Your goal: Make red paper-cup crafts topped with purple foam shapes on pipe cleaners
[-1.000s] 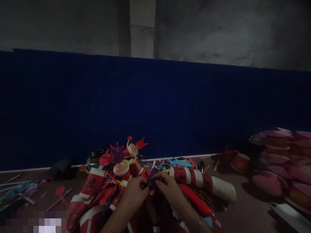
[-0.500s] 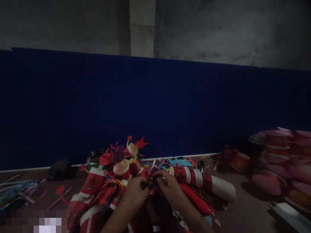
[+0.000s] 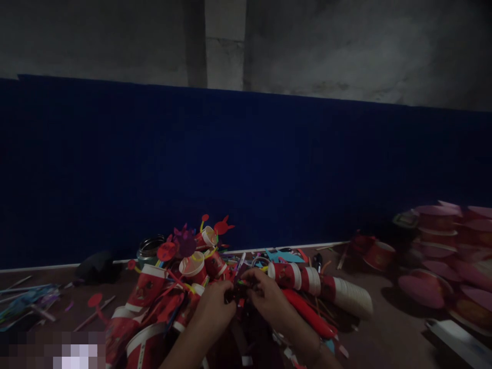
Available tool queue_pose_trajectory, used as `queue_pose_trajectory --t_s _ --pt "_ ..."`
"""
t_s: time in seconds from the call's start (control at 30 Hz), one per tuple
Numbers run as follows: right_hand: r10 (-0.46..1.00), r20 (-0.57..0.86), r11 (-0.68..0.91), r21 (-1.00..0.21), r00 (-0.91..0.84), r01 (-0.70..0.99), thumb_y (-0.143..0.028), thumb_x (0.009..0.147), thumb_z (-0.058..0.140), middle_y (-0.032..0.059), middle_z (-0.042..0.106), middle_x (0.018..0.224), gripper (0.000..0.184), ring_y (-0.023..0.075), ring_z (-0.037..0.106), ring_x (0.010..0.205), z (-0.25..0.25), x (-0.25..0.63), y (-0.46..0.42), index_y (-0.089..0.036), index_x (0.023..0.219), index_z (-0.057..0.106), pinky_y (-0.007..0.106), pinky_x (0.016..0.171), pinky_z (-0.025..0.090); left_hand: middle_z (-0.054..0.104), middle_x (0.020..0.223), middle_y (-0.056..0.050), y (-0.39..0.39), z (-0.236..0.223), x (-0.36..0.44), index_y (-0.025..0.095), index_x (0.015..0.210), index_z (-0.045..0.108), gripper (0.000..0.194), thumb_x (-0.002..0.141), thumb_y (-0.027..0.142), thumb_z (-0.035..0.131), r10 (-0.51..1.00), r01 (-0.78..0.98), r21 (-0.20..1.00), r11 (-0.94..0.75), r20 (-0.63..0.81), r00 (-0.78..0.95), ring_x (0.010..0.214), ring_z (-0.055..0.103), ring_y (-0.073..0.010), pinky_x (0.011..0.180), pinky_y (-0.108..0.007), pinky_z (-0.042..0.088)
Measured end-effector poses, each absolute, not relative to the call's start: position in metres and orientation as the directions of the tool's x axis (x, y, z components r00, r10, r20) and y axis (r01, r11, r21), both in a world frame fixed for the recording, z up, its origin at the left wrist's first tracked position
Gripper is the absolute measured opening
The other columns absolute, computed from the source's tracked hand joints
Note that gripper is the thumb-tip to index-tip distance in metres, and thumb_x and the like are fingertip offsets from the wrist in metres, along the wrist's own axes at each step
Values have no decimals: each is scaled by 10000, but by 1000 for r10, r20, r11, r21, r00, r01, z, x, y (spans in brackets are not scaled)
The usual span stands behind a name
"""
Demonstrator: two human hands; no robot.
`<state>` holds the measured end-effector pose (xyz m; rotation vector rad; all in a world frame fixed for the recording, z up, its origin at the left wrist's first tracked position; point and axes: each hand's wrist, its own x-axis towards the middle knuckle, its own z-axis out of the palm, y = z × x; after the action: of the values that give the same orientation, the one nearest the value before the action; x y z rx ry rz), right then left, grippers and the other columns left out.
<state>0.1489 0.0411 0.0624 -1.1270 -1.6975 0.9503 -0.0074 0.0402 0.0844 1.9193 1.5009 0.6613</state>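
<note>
Low in the middle, my left hand [image 3: 216, 306] and my right hand [image 3: 265, 293] are close together with bent fingers. Both pinch at a small dark piece with a bright green bit [image 3: 241, 282]; its kind cannot be made out in the dim light. Red paper cups [image 3: 148, 288] with cut-out paper shapes and curled strips on them are heaped beside my left hand. Right of my right hand lies a long nested stack of red and white paper cups [image 3: 348, 296]. A smooth red object [image 3: 309, 313] lies below that stack.
A dark glass jar [image 3: 151, 249] stands behind the heap against the blue wall panel [image 3: 269, 164]. Pink-topped red tubs [image 3: 438, 225] are piled at the right, near a white flat object [image 3: 461, 343]. Thin sticks and scraps [image 3: 34, 300] lie at the left.
The fingers of my right hand have moved slightly left, closer to my left fingertips. The green bit has shifted up a little between them. The cups around have stayed put.
</note>
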Motion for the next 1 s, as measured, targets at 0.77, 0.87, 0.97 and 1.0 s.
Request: queue_pose_trajectory --t_s 0.77,0.87,0.97,1.0 --pt "935 296 349 -859 -193 375 -19 611 461 9 638 877 442 150 574 706 62 147 41 -221 962 639 250 643 454 654 627 -17 46 76 -12 125 673 676 255 564 76 450 949 535 825 -183 6 316 622 558 -169 514 -217 336" --pt "931 297 357 -858 -210 369 -23 619 467 10 635 882 422 151 575 713 61 148 42 -222 951 636 251 648 457 650 618 -11 47 73 -13 117 682 670 240 576 103 454 937 471 866 -170 -6 350 601 560 -162 500 -212 344" --pt "931 291 355 -860 -220 367 -18 613 462 8 632 883 431 148 575 714 63 148 41 -224 950 635 248 647 457 658 639 -11 48 71 -14 110 717 669 268 577 109 441 927 408 902 -138 -28 375 608 572 -160 509 -210 370" --pt "930 293 357 -862 -222 360 -16 608 460 7 632 879 432 149 576 720 64 148 40 -223 943 636 247 651 457 656 639 -9 49 70 -15 108 716 667 271 568 105 440 925 400 907 -132 -33 379 604 571 -158 509 -210 373"
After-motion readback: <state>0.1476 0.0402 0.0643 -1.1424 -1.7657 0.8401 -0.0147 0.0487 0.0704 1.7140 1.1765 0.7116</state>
